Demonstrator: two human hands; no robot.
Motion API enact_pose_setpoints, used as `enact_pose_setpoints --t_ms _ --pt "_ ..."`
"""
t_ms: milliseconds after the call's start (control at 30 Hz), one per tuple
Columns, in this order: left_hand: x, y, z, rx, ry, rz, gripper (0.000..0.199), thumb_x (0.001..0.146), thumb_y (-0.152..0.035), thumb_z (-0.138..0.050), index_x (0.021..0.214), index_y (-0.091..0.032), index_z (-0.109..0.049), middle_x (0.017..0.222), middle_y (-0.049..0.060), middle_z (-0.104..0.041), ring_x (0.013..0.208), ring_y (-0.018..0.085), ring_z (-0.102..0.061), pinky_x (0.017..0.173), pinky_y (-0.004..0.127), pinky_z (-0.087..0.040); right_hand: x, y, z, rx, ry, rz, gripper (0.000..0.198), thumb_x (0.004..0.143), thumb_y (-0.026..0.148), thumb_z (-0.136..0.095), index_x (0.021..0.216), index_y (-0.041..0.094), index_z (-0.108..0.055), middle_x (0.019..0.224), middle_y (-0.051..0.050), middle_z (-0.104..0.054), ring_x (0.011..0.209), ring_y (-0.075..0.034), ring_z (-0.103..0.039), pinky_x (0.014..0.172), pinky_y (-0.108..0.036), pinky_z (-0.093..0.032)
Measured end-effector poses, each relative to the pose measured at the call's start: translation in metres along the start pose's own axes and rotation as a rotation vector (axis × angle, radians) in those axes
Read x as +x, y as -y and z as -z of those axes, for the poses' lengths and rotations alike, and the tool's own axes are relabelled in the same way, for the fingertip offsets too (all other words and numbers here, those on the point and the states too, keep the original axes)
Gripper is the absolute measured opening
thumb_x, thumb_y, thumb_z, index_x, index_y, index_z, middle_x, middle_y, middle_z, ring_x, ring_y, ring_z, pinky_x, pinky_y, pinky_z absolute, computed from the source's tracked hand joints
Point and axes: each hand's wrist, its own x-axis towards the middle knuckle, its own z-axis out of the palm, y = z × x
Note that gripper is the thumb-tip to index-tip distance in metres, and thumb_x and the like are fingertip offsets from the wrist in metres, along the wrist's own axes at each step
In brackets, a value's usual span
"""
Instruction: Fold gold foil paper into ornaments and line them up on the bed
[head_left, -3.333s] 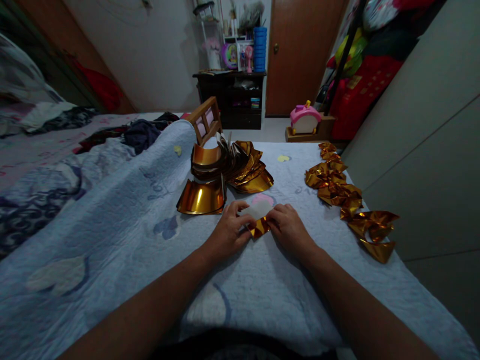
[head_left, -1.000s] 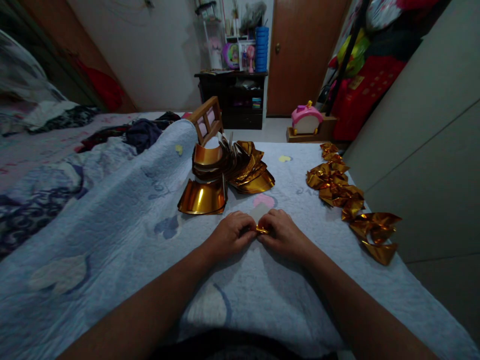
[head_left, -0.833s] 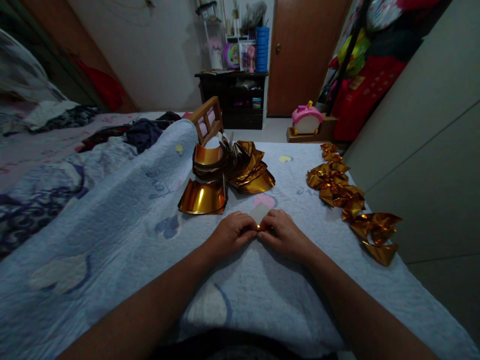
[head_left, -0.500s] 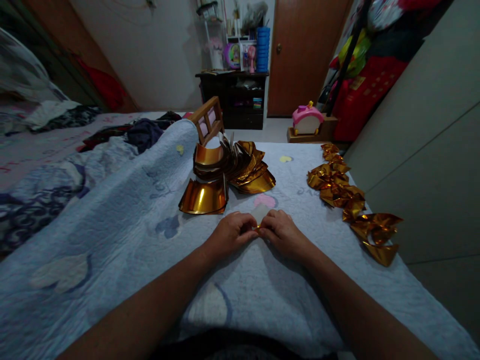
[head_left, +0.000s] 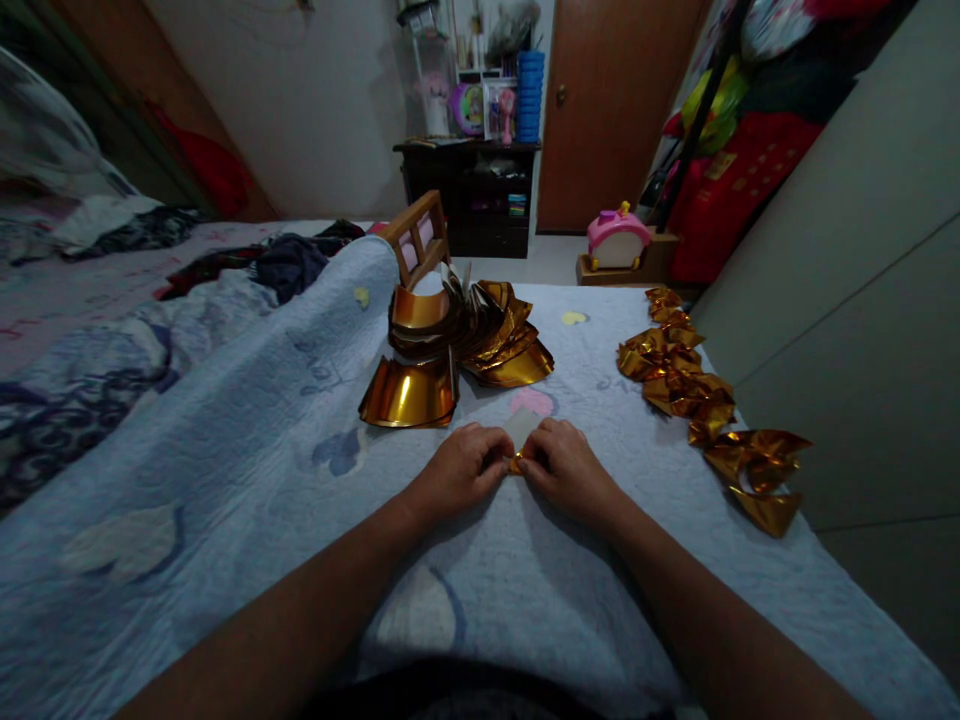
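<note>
The left hand (head_left: pixel 476 465) and right hand (head_left: pixel 564 465) pinch a paper (head_left: pixel 520 426) just below frame centre, fingertips closed on its gold near edge. It looks light and easily creased; edges suit gripping. Upper centre, a clear container (head_left: pixel 424 65) holds something pink.

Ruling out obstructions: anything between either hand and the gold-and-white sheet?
Nothing visible: the left hand and right hand both pinch the gold-and-white sheet directly. The gold stack lies beyond, leftward; crumpled gold pieces lie off right.
</note>
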Motion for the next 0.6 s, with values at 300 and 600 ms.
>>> enact_pose_setpoints --t_ms 300,600 --pt "-0.0007 0.0017 -0.0025 0.038 -0.007 0.017 0.006 0.084 -0.017 -0.061 0.089 -0.019 -0.064 0.078 0.002 -0.061 0.081 0.02 -0.056 0.073 0.031 -0.041 0.0002 0.0024 -0.0023 -0.02 -0.029 -0.005 0.009 0.086 0.018 -0.067 0.077 0.018 -0.066 0.086 -0.005 -0.062 0.086 -0.02 -0.051 0.076 -0.033 -0.031" --pt "-0.002 -0.0009 -0.0005 0.057 0.011 -0.011 0.007 0.086 -0.017 -0.061 0.092 -0.02 -0.064 0.081 0.002 -0.065 0.085 0.021 -0.058 0.077 0.033 -0.043 0.0015 0.0018 -0.0047 -0.053 -0.03 -0.009 0.011 0.087 0.019 -0.066 0.075 0.018 -0.066 0.087 -0.006 -0.062 0.085 -0.021 -0.051 0.075 -0.034 -0.032"
